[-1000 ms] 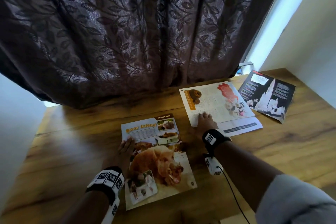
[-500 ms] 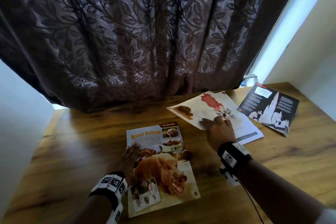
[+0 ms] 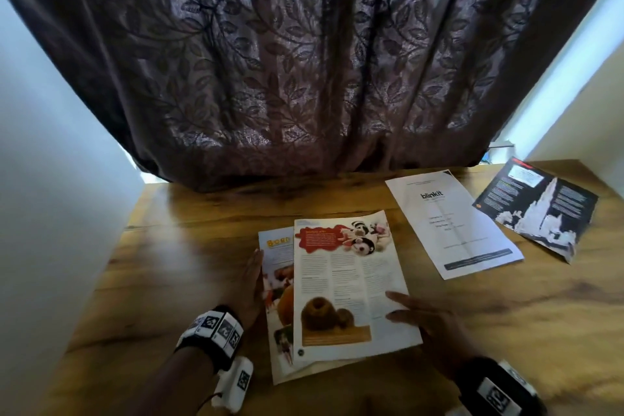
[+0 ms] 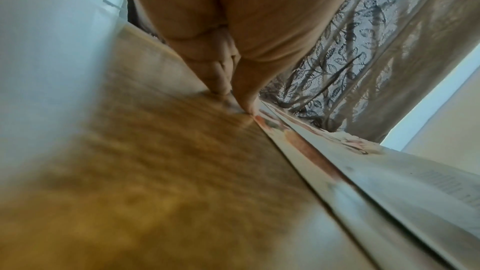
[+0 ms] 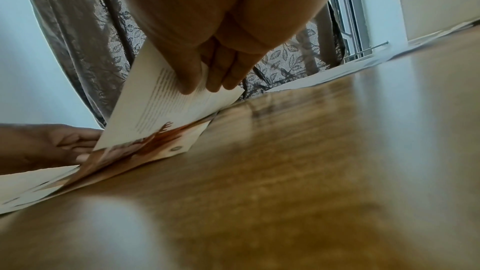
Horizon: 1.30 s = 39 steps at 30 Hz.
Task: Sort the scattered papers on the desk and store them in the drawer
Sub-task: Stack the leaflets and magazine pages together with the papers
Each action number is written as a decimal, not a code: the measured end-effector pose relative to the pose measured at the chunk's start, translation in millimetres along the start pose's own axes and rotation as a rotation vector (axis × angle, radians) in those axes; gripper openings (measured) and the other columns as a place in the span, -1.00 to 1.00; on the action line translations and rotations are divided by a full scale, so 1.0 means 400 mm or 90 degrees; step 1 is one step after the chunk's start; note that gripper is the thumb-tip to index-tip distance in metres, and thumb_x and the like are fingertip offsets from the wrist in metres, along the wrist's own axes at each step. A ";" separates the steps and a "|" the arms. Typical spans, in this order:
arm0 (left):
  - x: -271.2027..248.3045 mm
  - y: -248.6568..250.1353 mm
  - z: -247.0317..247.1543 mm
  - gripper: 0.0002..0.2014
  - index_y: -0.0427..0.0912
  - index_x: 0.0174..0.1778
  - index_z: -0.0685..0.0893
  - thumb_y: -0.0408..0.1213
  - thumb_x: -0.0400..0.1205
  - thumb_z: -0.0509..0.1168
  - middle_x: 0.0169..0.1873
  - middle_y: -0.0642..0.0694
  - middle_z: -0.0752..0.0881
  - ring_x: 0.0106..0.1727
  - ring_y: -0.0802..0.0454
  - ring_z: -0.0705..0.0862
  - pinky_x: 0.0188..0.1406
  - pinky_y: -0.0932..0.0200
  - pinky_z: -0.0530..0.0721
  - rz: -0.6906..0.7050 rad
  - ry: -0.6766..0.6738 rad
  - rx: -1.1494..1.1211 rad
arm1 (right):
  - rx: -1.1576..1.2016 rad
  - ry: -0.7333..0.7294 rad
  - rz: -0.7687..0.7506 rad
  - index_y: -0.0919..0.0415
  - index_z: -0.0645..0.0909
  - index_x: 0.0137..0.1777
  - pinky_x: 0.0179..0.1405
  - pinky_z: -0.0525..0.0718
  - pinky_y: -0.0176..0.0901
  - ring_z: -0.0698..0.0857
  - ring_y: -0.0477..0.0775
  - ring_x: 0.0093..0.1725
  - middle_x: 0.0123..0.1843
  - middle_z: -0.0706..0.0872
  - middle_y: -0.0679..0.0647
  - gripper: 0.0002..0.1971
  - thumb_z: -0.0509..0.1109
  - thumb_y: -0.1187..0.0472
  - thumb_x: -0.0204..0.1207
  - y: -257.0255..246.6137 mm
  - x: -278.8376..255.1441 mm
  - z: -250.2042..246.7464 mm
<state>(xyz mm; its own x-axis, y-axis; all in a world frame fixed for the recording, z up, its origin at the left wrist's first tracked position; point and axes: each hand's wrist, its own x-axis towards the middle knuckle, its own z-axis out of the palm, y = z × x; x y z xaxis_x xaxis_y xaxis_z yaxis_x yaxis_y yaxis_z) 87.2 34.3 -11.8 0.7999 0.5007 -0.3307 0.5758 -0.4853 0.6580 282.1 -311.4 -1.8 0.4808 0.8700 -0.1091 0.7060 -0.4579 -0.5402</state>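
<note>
A magazine page with a red blob and plush toys [image 3: 347, 284] lies over the orange bear page [image 3: 277, 267] in the middle of the wooden desk [image 3: 162, 280]. My right hand [image 3: 395, 306] pinches that top page at its right edge. In the right wrist view the thumb [image 5: 187, 77] sits on the page [image 5: 155, 106], with fingers behind it, and this edge is lifted off the bear page [image 5: 166, 143]. My left hand [image 3: 256, 263] lies with straight fingers [image 4: 233, 93] against the bear page's left edge [image 4: 283, 141]. A white "blinkit" sheet [image 3: 452, 223] and a dark leaflet [image 3: 540, 209] lie at the right.
A dark leaf-patterned curtain [image 3: 304, 61] hangs down to the desk's back edge. White walls close in at the left [image 3: 50, 213] and at the far right [image 3: 591, 111]. Bare desk surface shows at the left and along the front right.
My right hand carried the plush-toy page from the right pile leftward onto the bear page, which uncovered the white sheet. My left hand stayed by the bear page's left edge.
</note>
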 end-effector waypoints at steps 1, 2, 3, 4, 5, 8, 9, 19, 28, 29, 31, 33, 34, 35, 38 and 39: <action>0.001 0.009 -0.002 -0.31 0.16 0.67 0.15 0.13 0.60 0.20 0.56 -0.13 0.46 0.50 -0.12 0.53 0.48 -0.16 0.52 -0.015 0.006 -0.011 | -0.001 -0.011 0.005 -0.35 0.67 0.22 0.22 0.34 -0.80 0.38 -0.37 0.48 0.56 0.33 -0.44 -0.54 0.60 0.21 0.47 0.000 0.002 0.002; 0.002 0.019 -0.003 -0.43 0.03 0.64 0.28 0.01 0.69 0.17 0.52 -0.18 0.52 0.47 -0.16 0.55 0.49 -0.10 0.51 -0.028 0.013 0.000 | 0.001 -0.023 0.007 -0.34 0.69 0.21 0.22 0.35 -0.79 0.37 -0.37 0.48 0.55 0.31 -0.47 -0.56 0.60 0.20 0.46 0.000 0.007 0.006; 0.006 0.027 -0.004 -0.52 -0.07 0.61 0.36 -0.10 0.75 0.13 0.49 -0.22 0.54 0.47 -0.19 0.55 0.48 -0.05 0.49 -0.035 0.018 0.010 | 0.007 -0.033 0.006 -0.32 0.70 0.19 0.24 0.37 -0.77 0.38 -0.38 0.47 0.54 0.29 -0.51 -0.58 0.61 0.19 0.46 -0.002 0.013 0.009; 0.009 0.028 -0.004 -0.56 -0.11 0.60 0.39 -0.15 0.78 0.08 0.47 -0.22 0.56 0.46 -0.19 0.55 0.46 -0.01 0.47 -0.036 0.018 0.020 | 0.013 -0.040 -0.001 -0.31 0.71 0.18 0.25 0.39 -0.75 0.39 -0.39 0.47 0.52 0.27 -0.56 -0.60 0.61 0.19 0.45 -0.004 0.019 0.012; 0.010 0.032 -0.007 -0.57 -0.09 0.61 0.37 -0.16 0.79 0.07 0.47 -0.18 0.57 0.45 -0.17 0.56 0.43 0.02 0.48 -0.033 0.015 0.028 | 0.018 -0.049 -0.006 -0.33 0.71 0.15 0.27 0.41 -0.72 0.41 -0.39 0.47 0.51 0.27 -0.57 -0.60 0.62 0.18 0.45 -0.007 0.024 0.017; 0.010 0.025 -0.017 -0.43 0.13 0.68 0.11 -0.21 0.76 0.14 0.39 0.04 0.56 0.29 0.00 0.64 0.18 0.14 0.61 -0.002 -0.035 0.050 | 0.025 -0.068 -0.029 -0.38 0.65 0.10 0.34 0.53 -0.57 0.53 -0.28 0.49 0.54 0.37 -0.45 -0.59 0.64 0.16 0.43 -0.006 0.041 0.038; 0.007 0.024 -0.021 -0.34 0.22 0.69 -0.01 -0.20 0.75 0.16 0.35 0.04 0.58 0.20 0.06 0.66 0.10 0.17 0.60 0.005 -0.049 0.051 | 0.032 -0.075 -0.036 -0.37 0.66 0.10 0.35 0.58 -0.49 0.56 -0.25 0.48 0.56 0.38 -0.42 -0.60 0.64 0.14 0.42 -0.004 0.046 0.042; -0.001 0.031 -0.031 -0.01 0.22 0.67 -0.22 0.01 0.56 0.41 0.44 0.07 0.57 0.39 -0.03 0.63 0.32 -0.14 0.66 0.044 -0.056 -0.005 | -0.001 -0.140 -0.034 -0.39 0.57 0.14 0.25 0.49 -0.69 0.44 -0.32 0.51 0.61 0.34 -0.36 -0.60 0.60 0.09 0.46 -0.003 0.088 0.048; 0.013 0.015 -0.023 0.15 0.17 0.70 -0.13 0.22 0.36 0.52 0.63 0.08 0.32 0.54 -0.01 0.47 0.44 -0.15 0.55 0.055 -0.071 0.010 | -0.002 -0.140 -0.039 -0.36 0.59 0.18 0.26 0.46 -0.70 0.51 -0.26 0.50 0.59 0.33 -0.36 -0.65 0.55 0.09 0.53 -0.005 0.085 0.050; 0.017 0.015 -0.021 0.18 0.12 0.71 -0.17 0.22 0.37 0.51 0.68 0.06 0.21 0.59 -0.03 0.41 0.48 -0.13 0.50 0.047 -0.074 0.037 | -0.008 -0.137 -0.037 -0.38 0.61 0.21 0.27 0.44 -0.70 0.49 -0.27 0.51 0.59 0.31 -0.39 -0.65 0.53 0.07 0.54 -0.005 0.085 0.048; 0.020 0.017 -0.018 0.20 0.08 0.71 -0.24 0.25 0.39 0.48 0.73 0.05 -0.03 0.65 -0.05 0.27 0.55 -0.12 0.41 0.038 -0.084 0.090 | -0.036 -0.140 -0.046 -0.36 0.64 0.29 0.28 0.34 -0.74 0.34 -0.34 0.54 0.57 0.24 -0.44 -0.65 0.49 0.04 0.57 -0.011 0.083 0.044; 0.024 0.015 -0.016 0.21 0.07 0.71 -0.28 0.31 0.39 0.44 0.72 0.07 -0.18 0.69 -0.06 0.15 0.61 -0.13 0.33 0.035 -0.095 0.132 | -0.060 -0.159 -0.050 -0.31 0.64 0.35 0.25 0.22 -0.78 0.19 -0.39 0.52 0.54 0.18 -0.48 -0.65 0.46 0.04 0.60 -0.023 0.083 0.032; 0.026 0.013 -0.014 0.22 0.06 0.70 -0.29 0.33 0.38 0.43 0.72 0.07 -0.21 0.70 -0.06 0.12 0.63 -0.13 0.30 0.031 -0.099 0.144 | -0.065 -0.168 -0.048 -0.29 0.65 0.35 0.23 0.20 -0.80 0.16 -0.40 0.51 0.53 0.16 -0.48 -0.65 0.46 0.06 0.61 -0.026 0.085 0.026; 0.027 0.011 -0.013 0.24 0.06 0.70 -0.30 0.34 0.37 0.44 0.71 0.07 -0.23 0.71 -0.07 0.09 0.64 -0.13 0.28 0.029 -0.101 0.151 | -0.066 -0.178 -0.046 -0.28 0.66 0.35 0.21 0.19 -0.83 0.14 -0.39 0.51 0.53 0.16 -0.48 -0.65 0.46 0.07 0.61 -0.026 0.087 0.022; 0.032 0.002 -0.009 0.29 0.09 0.70 -0.32 0.36 0.31 0.47 0.71 0.10 -0.25 0.72 -0.07 0.03 0.65 -0.17 0.24 0.020 -0.103 0.161 | -0.070 -0.196 -0.050 -0.26 0.67 0.35 0.25 0.19 -0.79 0.12 -0.42 0.48 0.49 0.16 -0.55 -0.66 0.45 0.10 0.62 -0.035 0.088 0.015; 0.031 0.000 -0.008 0.30 0.10 0.70 -0.32 0.34 0.30 0.49 0.71 0.10 -0.25 0.72 -0.07 0.01 0.66 -0.18 0.22 0.020 -0.102 0.165 | -0.060 -0.194 -0.038 -0.26 0.68 0.35 0.33 0.24 -0.71 0.16 -0.50 0.43 0.44 0.18 -0.61 -0.65 0.44 0.13 0.63 -0.037 0.089 0.015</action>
<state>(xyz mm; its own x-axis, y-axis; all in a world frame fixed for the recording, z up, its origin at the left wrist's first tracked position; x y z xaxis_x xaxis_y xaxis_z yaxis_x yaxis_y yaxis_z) 96.6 43.0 -13.8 0.8224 0.3737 -0.4290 0.5583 -0.6751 0.4823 285.8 -272.5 -2.6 0.2696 0.9037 -0.3325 0.7803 -0.4074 -0.4745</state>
